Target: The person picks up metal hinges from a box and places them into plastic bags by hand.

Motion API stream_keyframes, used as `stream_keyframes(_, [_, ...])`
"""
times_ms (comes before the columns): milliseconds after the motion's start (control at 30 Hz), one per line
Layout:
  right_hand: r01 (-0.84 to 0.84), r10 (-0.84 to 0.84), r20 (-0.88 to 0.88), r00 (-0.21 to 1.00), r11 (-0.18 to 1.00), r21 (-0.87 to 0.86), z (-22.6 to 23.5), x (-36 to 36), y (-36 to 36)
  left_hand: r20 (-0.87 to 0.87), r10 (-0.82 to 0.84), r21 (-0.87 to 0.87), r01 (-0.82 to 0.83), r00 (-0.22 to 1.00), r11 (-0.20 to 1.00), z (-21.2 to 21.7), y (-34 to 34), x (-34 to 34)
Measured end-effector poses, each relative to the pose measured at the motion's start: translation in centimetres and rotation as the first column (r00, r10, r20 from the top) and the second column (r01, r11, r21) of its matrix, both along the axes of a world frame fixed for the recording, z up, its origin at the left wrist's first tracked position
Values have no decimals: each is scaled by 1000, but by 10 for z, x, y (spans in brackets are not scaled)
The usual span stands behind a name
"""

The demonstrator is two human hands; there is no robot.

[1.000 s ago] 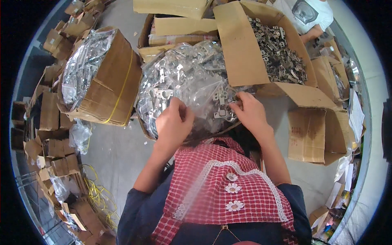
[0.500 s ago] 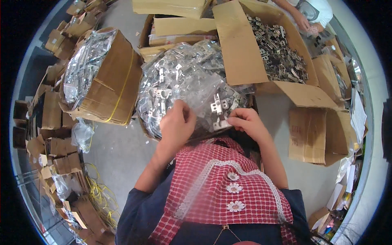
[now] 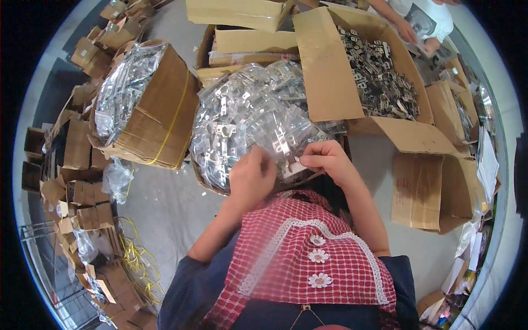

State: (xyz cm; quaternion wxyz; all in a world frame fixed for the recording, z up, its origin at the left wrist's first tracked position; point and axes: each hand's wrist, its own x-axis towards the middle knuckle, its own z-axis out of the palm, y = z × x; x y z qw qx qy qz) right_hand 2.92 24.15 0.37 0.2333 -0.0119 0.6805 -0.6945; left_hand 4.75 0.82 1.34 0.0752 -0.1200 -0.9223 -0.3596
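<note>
My right hand point(image 3: 332, 159) pinches the lower end of a metal cabinet hinge point(image 3: 283, 146) between thumb and fingers. Clear film of a plastic bag point(image 3: 266, 127) lies around the hinge; whether the hinge is fully inside it I cannot tell. My left hand point(image 3: 252, 175) is closed beside the hinge, its fingertips on the bag's near edge and partly hidden. Under both hands is a heap of bagged hinges point(image 3: 223, 140), silvery and glinting, which fills a carton in front of me.
On the left stands a tilted carton point(image 3: 159, 110) of bagged parts with a yellow strap. A carton of loose hinges point(image 3: 379, 74) is at the far right, its flap point(image 3: 328, 69) overhanging the heap. Another person's hand point(image 3: 407, 33) is beyond it. An open carton point(image 3: 416, 192) stands right.
The hinge has tilted and now shows through clear film. My left hand has moved right and slightly nearer me, closer to my right hand. The whole view has shifted a little.
</note>
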Motion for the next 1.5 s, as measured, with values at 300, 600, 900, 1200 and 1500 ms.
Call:
stream_keyframes(300, [77, -61, -217, 974, 995, 64, -27, -7, -48, -75, -89, 40, 92, 993, 995, -1, 6, 1])
stream_keyframes(600, [311, 223, -613, 758, 703, 640, 2, 0, -9, -334, -223, -217, 155, 916, 964, -9, -7, -11])
stream_keyframes(900, [529, 215, -880, 424, 729, 433, 71, -22, -31, -699, -322, -217, 240, 638, 946, 58, -23, -71])
stream_keyframes(1200, [460, 156, -986, 64, 872, 168, 131, -47, -65, -716, -305, -169, 267, 629, 949, 148, -23, -72])
stream_keyframes(1500, [313, 205, -975, 82, 924, 220, 149, -27, -63, -660, -351, -96, 390, 664, 916, 158, -28, -47])
